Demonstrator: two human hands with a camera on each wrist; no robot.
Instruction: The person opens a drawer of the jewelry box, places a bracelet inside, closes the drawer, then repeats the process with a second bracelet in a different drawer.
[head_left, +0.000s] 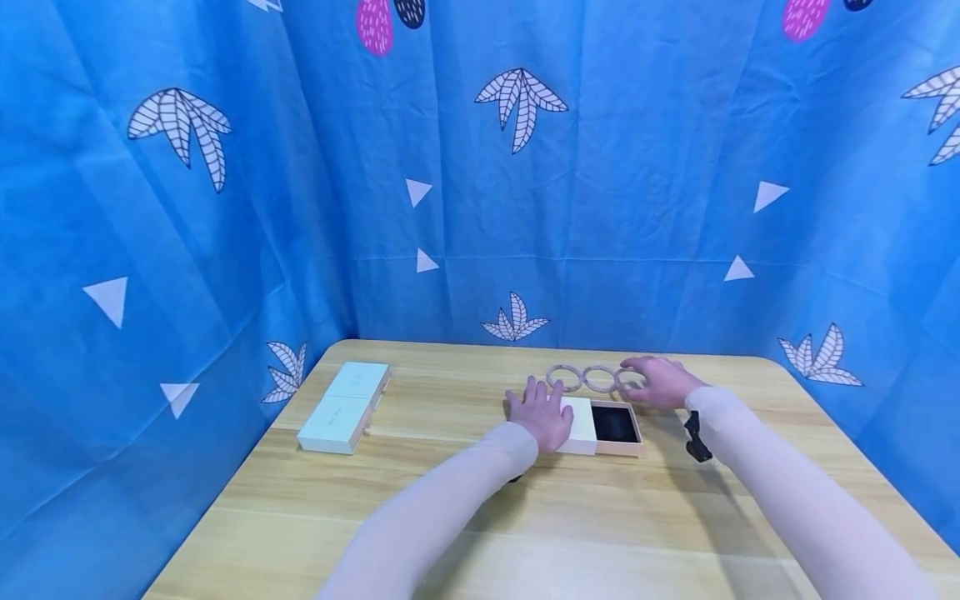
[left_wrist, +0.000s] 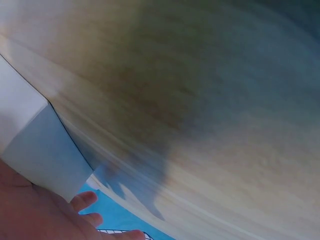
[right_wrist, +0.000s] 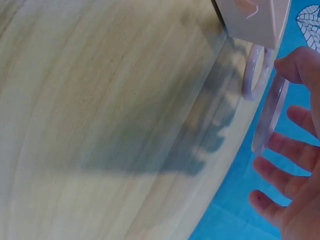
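Two pale closed boxes point(head_left: 344, 407) at left table point(head_left: 420, 517) edge; patterned blue cloth backdrop point(head_left: 225, 208); small black item point(head_left: 697, 437), possibly a clip.

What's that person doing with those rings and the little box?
A person works at a wooden table. The left hand rests on the white lid of an open box with a black inside. The right hand holds the right-most of three pale bangles lined up behind the box. Two closed boxes sit at the left edge.
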